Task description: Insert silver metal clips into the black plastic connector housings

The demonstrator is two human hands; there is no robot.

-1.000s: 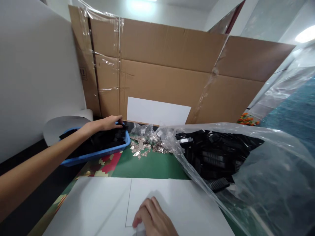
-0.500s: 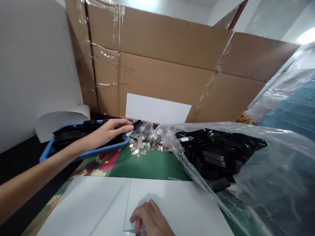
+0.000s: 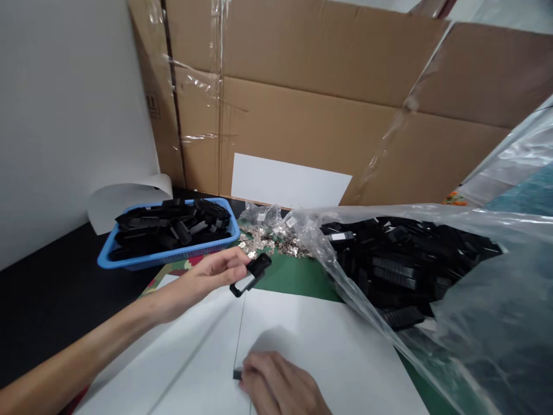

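My left hand [image 3: 220, 270] pinches a black plastic casing [image 3: 259, 266] above the far edge of the white sheet [image 3: 337, 340]. The casing is long and tilted, with a pale, light-coloured face at its near end. Low in the view, my right hand [image 3: 283, 383] is curled over the sheet, and a small dark block [image 3: 237, 374] sticks out at its fingertips; the rest of that piece is hidden. Beyond the left hand, a pile of small shiny metal plates [image 3: 285, 239] lies on the green mat [image 3: 283, 275].
A blue basket [image 3: 168, 257] of black plastic parts stands at the left. On the right, a large clear plastic bag [image 3: 484, 323] lies open with many black casings [image 3: 393, 271] inside. A cardboard wall [image 3: 311, 127] closes off the back, with a white card [image 3: 289, 181] against it.
My left hand has moved from the basket's right edge toward me, carrying the black casing over the sheet. A small dark block now shows at my right fingertips. The view has tilted down.
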